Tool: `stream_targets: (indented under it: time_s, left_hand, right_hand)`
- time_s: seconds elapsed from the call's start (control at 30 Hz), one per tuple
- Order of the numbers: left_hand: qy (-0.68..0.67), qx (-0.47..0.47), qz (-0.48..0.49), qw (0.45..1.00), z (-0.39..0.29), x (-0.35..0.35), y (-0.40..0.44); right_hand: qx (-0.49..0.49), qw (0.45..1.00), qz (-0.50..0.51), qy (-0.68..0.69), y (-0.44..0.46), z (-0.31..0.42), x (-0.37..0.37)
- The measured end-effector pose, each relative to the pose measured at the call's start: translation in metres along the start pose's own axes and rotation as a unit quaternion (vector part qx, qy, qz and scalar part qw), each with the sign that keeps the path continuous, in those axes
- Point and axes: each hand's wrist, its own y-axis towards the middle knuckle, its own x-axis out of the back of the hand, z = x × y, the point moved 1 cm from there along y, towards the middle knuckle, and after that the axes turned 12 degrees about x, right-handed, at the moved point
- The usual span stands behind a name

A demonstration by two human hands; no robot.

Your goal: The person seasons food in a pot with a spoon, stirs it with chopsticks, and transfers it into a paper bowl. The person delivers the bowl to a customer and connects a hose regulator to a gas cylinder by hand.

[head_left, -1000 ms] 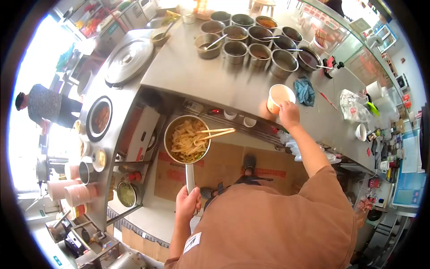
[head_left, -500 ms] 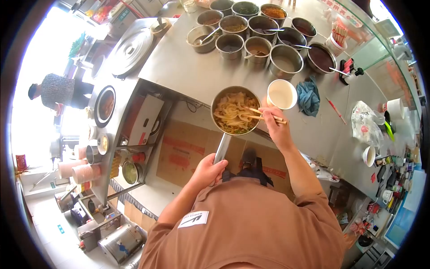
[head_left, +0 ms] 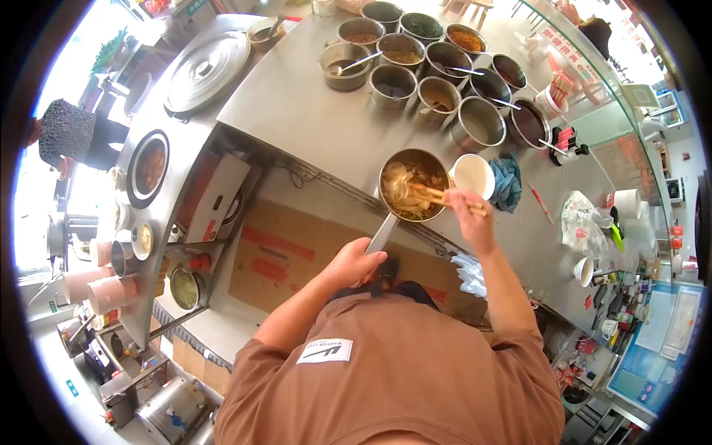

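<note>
My left hand [head_left: 361, 261] is closed around the handle of a metal saucepan [head_left: 383, 233], held over the counter's front edge. Inside lie wide noodles [head_left: 400, 187] in brownish sauce, gathered toward the pan's left side. In my right hand [head_left: 470, 215] is a pair of wooden chopsticks [head_left: 437, 197], their tips down among the noodles. A white paper cup [head_left: 475, 175] stands on the counter just right of the pan, partly behind my right hand. Beside it lies a crumpled blue cloth [head_left: 507, 185].
Several metal pots of sauces and toppings [head_left: 478, 122] stand along the back of the steel counter [head_left: 311, 111]. To the right are a red pen [head_left: 541, 202] and a plastic bag [head_left: 582, 222]. Another person [head_left: 70, 133] stands far left, beyond a side counter with a large lid [head_left: 208, 67].
The saucepan has moved slightly right on my view, closer to the paper cup, and looks more tilted. The noodles have shifted to its left side, uncovering darker bits. Both hands keep their holds.
</note>
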Motion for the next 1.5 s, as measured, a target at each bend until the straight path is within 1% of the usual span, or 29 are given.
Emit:
stream_targets:
  time_s: [0.03,0.07,0.17,0.2,0.23,0.3,0.33,0.37,0.43,0.47,0.5,0.57,0.63,0.7,0.77,0.83,0.87,0.9,0.97,1.0,1.07,1.1,1.17,1.23,1.3,1.33,1.4,1.43,1.5]
  left_hand:
    - [0.006,-0.003,-0.004,1.0,-0.001,0.005,0.003]
    - [0.011,-0.008,-0.007,1.0,-0.002,0.009,0.005]
    - [-0.002,-0.007,-0.001,1.0,-0.005,0.018,0.008]
    - [-0.002,-0.007,0.003,1.0,-0.003,0.02,0.011]
    - [-0.001,-0.012,0.003,1.0,0.0,0.024,0.016]
    - [0.0,-0.016,0.004,1.0,0.002,0.031,0.022]
    - [0.012,-0.016,-0.003,1.0,0.001,0.035,0.025]
    - [0.022,-0.016,-0.01,1.0,0.001,0.038,0.028]
    - [0.014,-0.009,0.0,1.0,0.003,0.042,0.033]
    - [0.013,-0.006,0.006,1.0,0.003,0.045,0.035]
    - [0.014,-0.007,0.006,1.0,0.004,0.046,0.038]
    - [0.029,-0.017,0.006,0.999,0.005,0.051,0.044]
    - [0.026,-0.019,0.01,0.999,0.005,0.055,0.046]
    - [0.024,-0.023,0.017,0.999,0.005,0.058,0.046]
    - [0.033,-0.018,0.01,0.999,0.004,0.059,0.044]
    - [0.033,-0.015,0.015,0.999,0.001,0.062,0.042]
    - [0.031,-0.012,0.016,0.999,-0.001,0.065,0.042]
    - [0.028,-0.011,0.015,0.999,0.0,0.068,0.043]
    - [0.048,-0.01,0.026,0.998,0.0,0.071,0.047]
    - [0.046,-0.008,0.028,0.999,0.0,0.074,0.047]
    - [0.082,-0.002,0.049,0.995,-0.007,0.084,0.049]
    - [0.08,-0.004,0.047,0.996,-0.011,0.091,0.051]
    - [0.135,-0.01,0.061,0.989,-0.012,0.102,0.05]
    - [0.165,-0.004,0.056,0.985,-0.028,0.104,0.032]
    - [0.129,0.029,0.017,0.991,-0.037,0.098,0.015]
    - [0.067,-0.007,0.035,0.997,-0.008,0.099,0.045]
    - [0.008,-0.017,0.038,0.999,0.007,0.081,0.054]
    - [-0.016,-0.022,0.037,0.999,0.008,0.069,0.054]
    - [-0.04,-0.013,0.034,0.999,0.008,0.05,0.053]
  right_hand:
    - [0.067,0.996,0.059,-0.017,-0.003,0.015,-0.007]
    - [0.098,0.987,0.104,-0.078,-0.003,0.033,-0.011]
    - [0.133,0.979,0.12,-0.097,0.004,-0.001,-0.027]
    - [0.131,0.982,0.074,-0.115,0.015,-0.008,-0.031]
    - [0.13,0.982,0.075,-0.119,0.02,-0.01,-0.03]
    - [0.146,0.969,0.061,-0.191,0.029,-0.002,-0.03]
    - [0.071,0.982,0.058,-0.166,0.03,0.013,-0.023]
    - [0.069,0.982,0.061,-0.168,0.031,0.01,-0.02]
    - [0.049,0.979,-0.035,-0.193,0.035,-0.004,-0.01]
    - [0.026,0.981,-0.02,-0.191,0.033,-0.034,-0.009]
    - [0.027,0.981,-0.02,-0.191,0.029,-0.044,-0.014]
    - [-0.015,0.995,0.006,-0.097,0.026,-0.053,-0.033]
    - [-0.009,0.996,0.027,-0.087,0.017,-0.02,-0.051]
    - [0.115,0.982,0.103,-0.112,0.016,0.0,-0.063]
    - [0.105,0.987,0.086,-0.084,0.021,-0.021,-0.063]
    - [0.062,0.976,0.056,-0.2,0.034,-0.03,-0.051]
    - [0.153,0.957,0.066,-0.238,0.033,-0.035,-0.048]
    - [0.153,0.957,0.069,-0.237,0.033,-0.028,-0.049]
    - [0.134,0.957,0.157,-0.205,0.035,-0.013,-0.046]
    - [0.131,0.957,0.159,-0.205,0.038,-0.011,-0.047]
    - [0.084,0.965,0.191,-0.158,0.063,-0.011,-0.051]
    - [0.088,0.964,0.194,-0.157,0.079,-0.009,-0.05]
    - [0.149,0.953,0.247,-0.097,0.101,-0.001,-0.051]
    - [0.081,0.962,0.209,-0.159,0.115,-0.021,-0.026]
    - [0.033,0.971,0.171,-0.163,0.091,-0.051,-0.001]
    - [0.038,0.97,0.175,-0.163,0.076,-0.054,-0.002]
    - [-0.029,0.982,0.158,-0.095,0.038,-0.051,-0.007]
    - [-0.03,0.982,0.16,-0.094,0.039,-0.042,-0.017]
    - [-0.105,0.994,-0.02,0.015,0.038,-0.027,-0.038]
